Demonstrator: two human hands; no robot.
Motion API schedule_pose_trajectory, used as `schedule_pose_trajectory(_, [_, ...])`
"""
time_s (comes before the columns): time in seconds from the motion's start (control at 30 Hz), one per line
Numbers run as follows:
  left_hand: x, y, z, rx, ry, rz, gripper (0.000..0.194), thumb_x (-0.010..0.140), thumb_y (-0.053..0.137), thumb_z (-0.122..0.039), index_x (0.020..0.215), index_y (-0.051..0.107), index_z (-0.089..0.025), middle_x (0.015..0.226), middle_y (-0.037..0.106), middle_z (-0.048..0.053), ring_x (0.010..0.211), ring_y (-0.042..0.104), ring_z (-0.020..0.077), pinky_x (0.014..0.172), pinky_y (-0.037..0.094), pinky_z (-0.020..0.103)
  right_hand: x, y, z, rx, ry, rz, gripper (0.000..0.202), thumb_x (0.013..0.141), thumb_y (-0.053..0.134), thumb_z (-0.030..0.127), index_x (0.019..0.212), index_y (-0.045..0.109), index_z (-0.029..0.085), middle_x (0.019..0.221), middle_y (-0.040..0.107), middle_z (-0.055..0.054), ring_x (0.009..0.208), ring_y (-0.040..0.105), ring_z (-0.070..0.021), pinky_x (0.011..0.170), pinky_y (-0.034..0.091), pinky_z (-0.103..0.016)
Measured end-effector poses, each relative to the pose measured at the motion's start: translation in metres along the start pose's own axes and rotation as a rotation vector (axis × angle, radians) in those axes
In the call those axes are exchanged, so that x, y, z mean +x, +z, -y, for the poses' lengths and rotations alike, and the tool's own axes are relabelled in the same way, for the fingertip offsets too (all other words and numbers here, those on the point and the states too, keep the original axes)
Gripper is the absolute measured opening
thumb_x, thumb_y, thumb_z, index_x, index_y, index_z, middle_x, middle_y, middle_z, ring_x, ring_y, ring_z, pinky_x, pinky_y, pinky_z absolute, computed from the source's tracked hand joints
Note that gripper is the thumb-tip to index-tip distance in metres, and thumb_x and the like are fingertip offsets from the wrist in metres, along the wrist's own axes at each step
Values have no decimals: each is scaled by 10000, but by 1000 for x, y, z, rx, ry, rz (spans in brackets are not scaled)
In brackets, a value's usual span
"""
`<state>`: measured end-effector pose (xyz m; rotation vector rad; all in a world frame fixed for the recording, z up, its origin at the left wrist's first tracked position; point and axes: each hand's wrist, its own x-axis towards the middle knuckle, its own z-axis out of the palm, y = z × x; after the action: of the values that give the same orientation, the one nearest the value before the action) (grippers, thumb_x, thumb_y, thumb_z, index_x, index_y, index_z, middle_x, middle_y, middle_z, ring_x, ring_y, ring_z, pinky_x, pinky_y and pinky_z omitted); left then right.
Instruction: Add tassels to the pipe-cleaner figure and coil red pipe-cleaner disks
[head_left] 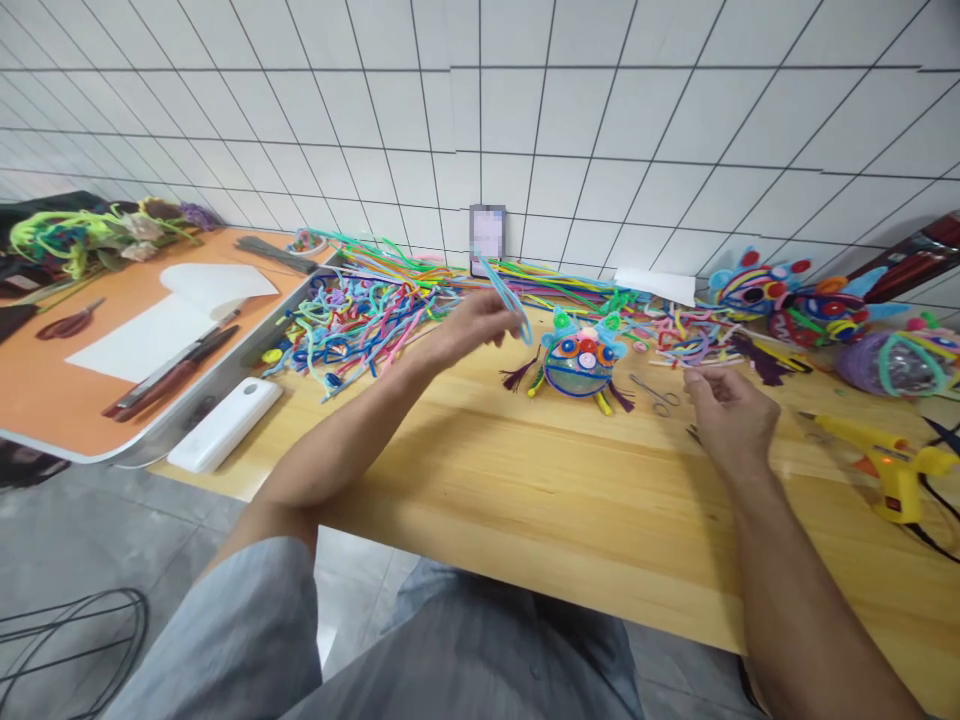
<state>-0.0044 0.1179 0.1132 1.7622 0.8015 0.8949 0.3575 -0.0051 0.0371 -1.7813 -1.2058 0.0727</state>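
Observation:
My left hand point(487, 322) is closed on a bent light-blue pipe cleaner point(511, 298), raised above the table's back half. Just right of it stands a round figure point(579, 362) with a face, light-blue ears, tassels and short yellow feet. My right hand point(727, 408) hangs over the table to the figure's right, its fingers curled together; whatever they may hold is too small to make out. Small scissors point(658, 397) lie between the figure and my right hand. A heap of colourful pipe-cleaner pieces point(360, 322) lies behind and left of my left hand.
A phone point(487, 240) leans on the tiled wall. At the right are a yellow glue gun point(892, 465) with a cable and several decorated figures point(825, 315). An orange-topped surface point(45, 390) with paper, knives and scissors is at the left, beside a white power bank point(225, 425).

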Motion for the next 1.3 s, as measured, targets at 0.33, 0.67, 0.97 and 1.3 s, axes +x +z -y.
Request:
schedule_pose_trajectory(0.33, [-32,-27,33,673,-232,-16,203,853,640,-332,695,626,-206,646,628,0,590,543,142,535,368,259,0,4,0,-34,6,45,371,831,641,488,969,797,181,750,753,-59,695,670,-207,728,527,-322])
schedule_pose_trajectory(0.67, [24,-77,64,878,-261,-380,118,854,655,-193,751,598,-200,741,646,32,743,586,201,706,423,298,-1,4,8,-55,33,82,373,769,613,511,887,777,198,713,727,-62,693,676,-237,740,528,-363])
schedule_pose_trajectory(0.97, [37,-157,61,1056,-305,-543,254,846,713,-277,1062,701,-145,1024,733,127,962,640,269,886,485,333,2,4,-5,-94,56,91,390,778,632,549,913,787,217,754,740,-63,724,686,-259,767,526,-393])
schedule_pose_trajectory(1.3, [-20,-209,76,1180,-511,-265,73,749,693,-244,698,731,-209,653,704,55,816,682,257,756,491,283,0,6,6,-90,84,105,428,722,615,567,879,790,209,721,729,-60,704,677,-252,748,505,-392])
